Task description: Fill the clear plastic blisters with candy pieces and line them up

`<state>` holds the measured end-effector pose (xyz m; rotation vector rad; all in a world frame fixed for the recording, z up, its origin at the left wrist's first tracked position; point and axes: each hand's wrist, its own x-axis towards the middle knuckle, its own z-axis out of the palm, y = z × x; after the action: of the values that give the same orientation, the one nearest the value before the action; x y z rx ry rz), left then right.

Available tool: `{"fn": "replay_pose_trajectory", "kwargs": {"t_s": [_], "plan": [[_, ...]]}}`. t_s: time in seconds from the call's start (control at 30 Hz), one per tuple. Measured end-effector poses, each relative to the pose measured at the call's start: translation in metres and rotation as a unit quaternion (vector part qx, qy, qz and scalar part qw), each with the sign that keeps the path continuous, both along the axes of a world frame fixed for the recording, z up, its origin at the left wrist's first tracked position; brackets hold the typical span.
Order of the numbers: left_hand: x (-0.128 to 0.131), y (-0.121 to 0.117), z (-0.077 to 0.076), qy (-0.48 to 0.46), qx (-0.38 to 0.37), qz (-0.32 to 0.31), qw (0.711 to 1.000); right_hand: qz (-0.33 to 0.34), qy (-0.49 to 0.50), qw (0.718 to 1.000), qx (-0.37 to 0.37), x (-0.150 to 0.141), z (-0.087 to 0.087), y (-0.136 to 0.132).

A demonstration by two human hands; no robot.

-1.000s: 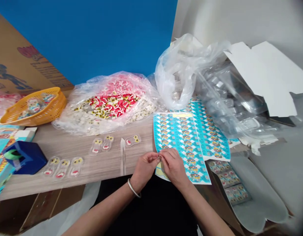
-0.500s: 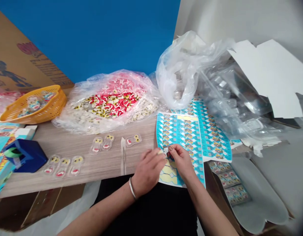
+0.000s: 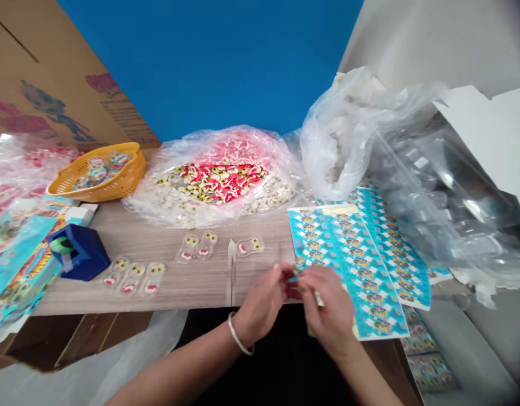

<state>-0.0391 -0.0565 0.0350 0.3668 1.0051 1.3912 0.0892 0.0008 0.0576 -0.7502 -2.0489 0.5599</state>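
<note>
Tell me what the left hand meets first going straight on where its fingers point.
The left hand likely meets the small blue printed piece between the hands, then the right hand; the overlap hides how they touch.

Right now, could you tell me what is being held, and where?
Left hand and right hand pinch a small blue paper scrap, mostly hidden, near its edge.

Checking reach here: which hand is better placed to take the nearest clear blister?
Likely the left hand: it is closer to the clear blister, while the right hand sits farther off over the blue printed sheet.
</note>
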Motion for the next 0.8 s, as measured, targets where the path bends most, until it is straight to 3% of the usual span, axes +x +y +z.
{"fn": "replay_pose_trajectory", "kwargs": {"t_s": [0.07, 0.17, 0.27, 0.37, 0.53, 0.63, 0.7, 0.8], "plan": [[-0.020, -0.012, 0.007, -0.084, -0.055, 0.092, 0.991, 0.105, -0.062, 0.992, 0.033, -0.024, -0.012, -0.009], [-0.060, -0.031, 0.006, -0.077, -0.122, 0.188, 0.972, 0.208, -0.120, 0.971, 0.015, -0.054, -0.025, -0.009], [-0.102, -0.047, 0.000, -0.019, -0.144, 0.297, 0.944, 0.160, -0.187, 0.969, -0.034, -0.076, -0.031, 0.010], [-0.129, -0.057, -0.004, 0.021, -0.147, 0.347, 0.926, 0.104, -0.283, 0.953, -0.021, -0.098, -0.035, 0.035], [-0.137, -0.058, -0.004, 0.042, -0.132, 0.331, 0.933, 0.180, -0.423, 0.887, 0.050, -0.127, -0.032, 0.059], [-0.135, -0.053, -0.003, 0.081, -0.132, 0.291, 0.944, 0.227, -0.447, 0.861, 0.083, -0.126, -0.031, 0.064], [-0.136, -0.050, -0.003, 0.119, -0.131, 0.231, 0.957, 0.260, -0.435, 0.857, 0.095, -0.116, -0.031, 0.066], [-0.137, -0.044, -0.002, 0.197, -0.116, 0.088, 0.970, 0.286, -0.401, 0.867, 0.066, -0.090, -0.029, 0.069]]}}
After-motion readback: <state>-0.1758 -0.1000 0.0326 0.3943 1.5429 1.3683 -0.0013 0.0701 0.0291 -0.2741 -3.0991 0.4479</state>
